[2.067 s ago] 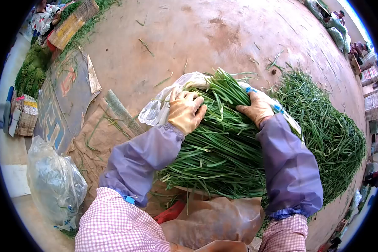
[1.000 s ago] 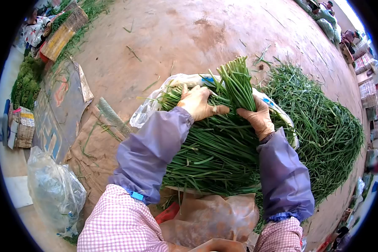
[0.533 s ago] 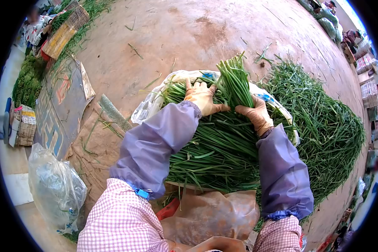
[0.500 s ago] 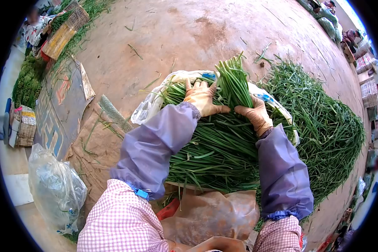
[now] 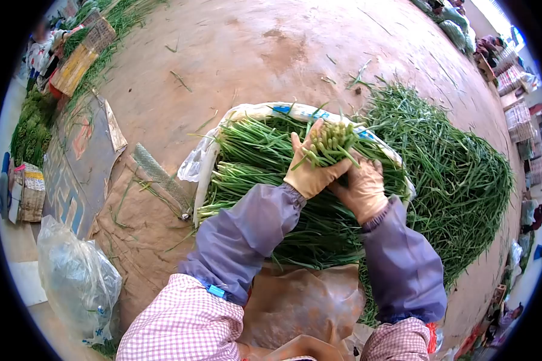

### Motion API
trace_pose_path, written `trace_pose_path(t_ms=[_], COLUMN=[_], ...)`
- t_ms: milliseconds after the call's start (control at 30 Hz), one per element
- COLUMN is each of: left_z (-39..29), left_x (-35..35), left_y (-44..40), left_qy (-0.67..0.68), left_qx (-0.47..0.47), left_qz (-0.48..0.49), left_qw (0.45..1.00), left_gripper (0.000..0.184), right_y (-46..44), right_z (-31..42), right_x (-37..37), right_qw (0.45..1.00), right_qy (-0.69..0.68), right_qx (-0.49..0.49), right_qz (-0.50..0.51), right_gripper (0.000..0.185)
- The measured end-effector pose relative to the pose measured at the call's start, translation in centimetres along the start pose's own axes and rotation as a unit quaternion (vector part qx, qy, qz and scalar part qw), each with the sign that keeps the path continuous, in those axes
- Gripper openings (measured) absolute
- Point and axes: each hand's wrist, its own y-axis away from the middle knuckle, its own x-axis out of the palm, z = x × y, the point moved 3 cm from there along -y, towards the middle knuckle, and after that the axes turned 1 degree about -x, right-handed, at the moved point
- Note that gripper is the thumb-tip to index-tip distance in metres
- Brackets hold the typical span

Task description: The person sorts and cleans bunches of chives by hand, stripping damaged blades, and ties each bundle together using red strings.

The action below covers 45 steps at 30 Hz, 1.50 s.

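Observation:
My left hand (image 5: 312, 167), in a tan glove, wraps round the end of a bunch of garlic chives (image 5: 334, 141). The pale cut ends of the bunch point up toward me. Close by on the right, my gloved right hand (image 5: 365, 188) grips the same bunch lower down, its fingers partly hidden. Beneath both hands lie more chives (image 5: 253, 144) in a white plastic bag (image 5: 205, 177) with its rim rolled open. Their pale stalk ends face left and their green leaves run right.
A big heap of loose green leaves (image 5: 445, 174) lies right of the bag. To the left are a crumpled clear plastic bag (image 5: 75, 277), a flattened cardboard sheet (image 5: 81, 162) and a mesh strip (image 5: 159, 174). A brown sheet (image 5: 301, 301) covers my lap. Other people sit farther off.
The bunch has tipped so that its cut ends now face me. My left hand has moved from the bagged chives onto the bunch, uncovering the stalks at left.

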Motion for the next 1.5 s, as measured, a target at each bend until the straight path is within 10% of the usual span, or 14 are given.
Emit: trace_pose_path(t_ms=[100, 167, 300, 367, 467, 567, 767, 867, 1000, 1100, 1233, 1400, 1433, 1500], left_z=[0.8, -0.4, -4.8, -4.1, -5.4, -9.7, -15.1, -19.8, -28.7, -36.1, -29.1, -21.3, -22.3, -25.2], left_x=[1.4, 1.2, 3.2, 6.4, 6.6, 5.3, 6.2, 0.6, -7.6, -6.1, 4.4, 10.2, 9.7, 8.7], left_y=[-0.1, 0.2, 1.4, 1.4, 2.8, 5.3, 6.9, 6.3, 4.7, 8.5, 14.2, 20.1, 22.2, 26.8], left_qy=[0.030, -0.061, -0.085, 0.216, 0.184, -0.097, -0.215, -0.191, 0.193, 0.201, 0.131, 0.159, 0.284, 0.336], left_qx=[0.002, 0.017, 0.069, 0.019, 0.044, 0.121, 0.181, 0.109, 0.173, 0.254, 0.130, -0.105, -0.403, -0.565], left_qz=[0.012, -0.012, -0.032, 0.000, -0.002, 0.053, 0.186, 0.364, 0.255, 0.291, 0.550, 0.609, 0.535, 0.450], left_qw=[0.999, 0.998, 0.993, 0.976, 0.982, 0.986, 0.942, 0.905, 0.931, 0.900, 0.815, 0.770, 0.687, 0.605], left_gripper=[0.056, 0.052, 0.046, 0.044, 0.048, 0.099, 0.102, 0.081, 0.044, 0.080, 0.113, 0.069, 0.062, 0.069], right_y=[2.2, 6.1, 3.9, 2.3, 4.1, 6.5, 15.9, 22.6, 26.2, 27.2, 30.3, 39.0, 40.5, 42.5], right_z=[1.4, -0.1, 1.0, 0.7, 0.4, -1.2, -5.3, -5.9, -4.2, 0.5, 2.2, -1.6, -2.1, -2.7], right_x=[-7.3, -9.5, -9.4, -3.2, -2.0, -4.2, -19.6, -23.4, -19.7, -16.5, -15.1, -10.3, -9.6, -8.4], right_qw=[0.943, 0.978, 0.941, 0.701, 0.669, 0.654, 0.666, 0.563, 0.445, 0.251, 0.198, 0.194, 0.194, 0.193], right_qy=[0.029, -0.181, -0.266, -0.672, -0.696, -0.676, -0.517, -0.609, -0.771, -0.902, -0.923, -0.909, -0.907, -0.899], right_qx=[0.173, 0.106, -0.081, -0.041, 0.017, 0.086, 0.016, -0.053, -0.034, -0.056, -0.072, -0.007, 0.000, 0.015], right_qz=[0.283, 0.012, -0.191, -0.236, -0.261, -0.328, -0.537, -0.556, -0.455, -0.346, -0.322, -0.368, -0.375, -0.393], right_gripper=[0.079, 0.094, 0.118, 0.113, 0.090, 0.052, 0.034, 0.032, 0.030, 0.031, 0.036, 0.037, 0.037, 0.037])
